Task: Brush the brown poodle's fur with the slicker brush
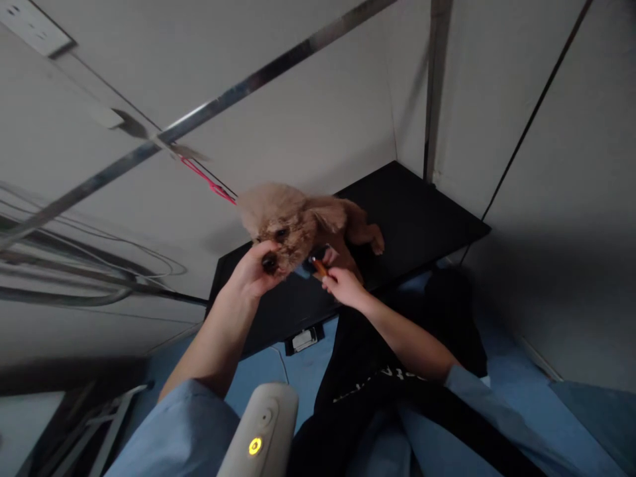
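Note:
A light-brown curly-coated dog (275, 205) is on a black table (417, 212), its head turned toward me. My left hand (258, 268) is closed around the dog's muzzle, with the thumb across the top near the nose. In my right hand (342, 285) is a grooming brush (320, 266) by its orange-brown handle. The brush's dark head is at the dog's chest, below the ear; I cannot make out its bristles. A pink cord (209, 180) runs from behind the dog's head up to a metal bar.
A metal bar (248, 83) crosses in front of the pale wall (318, 132). In the near foreground stands a white rounded device (263, 430) with a yellow-lit button. A small box (304, 340) hangs at the table's front edge. Cables (124, 242) run along the left.

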The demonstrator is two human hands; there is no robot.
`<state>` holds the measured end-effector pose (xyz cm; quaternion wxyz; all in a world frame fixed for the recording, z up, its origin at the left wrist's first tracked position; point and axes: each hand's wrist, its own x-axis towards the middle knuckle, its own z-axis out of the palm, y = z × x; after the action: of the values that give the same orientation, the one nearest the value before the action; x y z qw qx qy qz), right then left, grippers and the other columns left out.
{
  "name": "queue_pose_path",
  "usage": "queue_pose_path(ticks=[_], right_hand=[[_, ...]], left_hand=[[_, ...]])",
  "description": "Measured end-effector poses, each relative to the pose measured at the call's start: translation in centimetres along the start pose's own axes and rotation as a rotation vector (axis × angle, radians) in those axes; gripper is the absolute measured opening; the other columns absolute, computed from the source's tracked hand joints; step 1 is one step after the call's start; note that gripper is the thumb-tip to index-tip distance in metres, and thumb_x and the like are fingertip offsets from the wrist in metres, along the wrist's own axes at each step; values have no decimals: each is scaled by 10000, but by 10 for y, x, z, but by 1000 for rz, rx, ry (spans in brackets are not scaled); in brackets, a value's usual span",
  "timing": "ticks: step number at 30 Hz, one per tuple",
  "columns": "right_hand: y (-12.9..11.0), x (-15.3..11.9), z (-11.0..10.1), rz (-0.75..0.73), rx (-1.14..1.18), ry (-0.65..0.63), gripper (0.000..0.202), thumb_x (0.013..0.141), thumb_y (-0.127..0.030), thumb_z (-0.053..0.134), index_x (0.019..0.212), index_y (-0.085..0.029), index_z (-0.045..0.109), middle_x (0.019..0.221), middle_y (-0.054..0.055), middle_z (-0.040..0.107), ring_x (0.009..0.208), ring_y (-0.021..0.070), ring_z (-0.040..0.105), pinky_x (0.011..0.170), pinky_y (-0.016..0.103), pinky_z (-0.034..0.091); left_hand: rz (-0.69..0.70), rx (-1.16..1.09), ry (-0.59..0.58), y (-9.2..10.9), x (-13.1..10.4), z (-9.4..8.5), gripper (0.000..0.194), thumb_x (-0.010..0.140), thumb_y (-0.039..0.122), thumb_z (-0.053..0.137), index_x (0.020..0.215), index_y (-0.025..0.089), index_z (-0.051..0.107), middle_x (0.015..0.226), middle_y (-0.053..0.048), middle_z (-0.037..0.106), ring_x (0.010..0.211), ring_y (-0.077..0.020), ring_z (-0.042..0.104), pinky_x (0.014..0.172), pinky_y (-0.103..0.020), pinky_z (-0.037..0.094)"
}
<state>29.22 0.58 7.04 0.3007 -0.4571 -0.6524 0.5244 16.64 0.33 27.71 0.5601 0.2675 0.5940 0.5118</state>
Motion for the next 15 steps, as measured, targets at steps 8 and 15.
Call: queue_pose_path(ticks=[8,15], right_hand=[[7,4,2,156,70,-93,221,908,-268,496,844,-127,654,691,40,694,496,88,595,514,181,430],[-5,16,-10,76,64,14,216,891,-260,502,807,-139,659,758,48,705,576,93,610,546,175,437]], left_hand=[[-78,-43,-46,4,11,-11,255,577,77,534,818,122,604,653,-35,636,473,-112,555,340,-162,359],[-110,-82,-31,12,12,-14,234,573,73,537,794,108,602,635,-46,619,481,-120,561,336,-165,358]])
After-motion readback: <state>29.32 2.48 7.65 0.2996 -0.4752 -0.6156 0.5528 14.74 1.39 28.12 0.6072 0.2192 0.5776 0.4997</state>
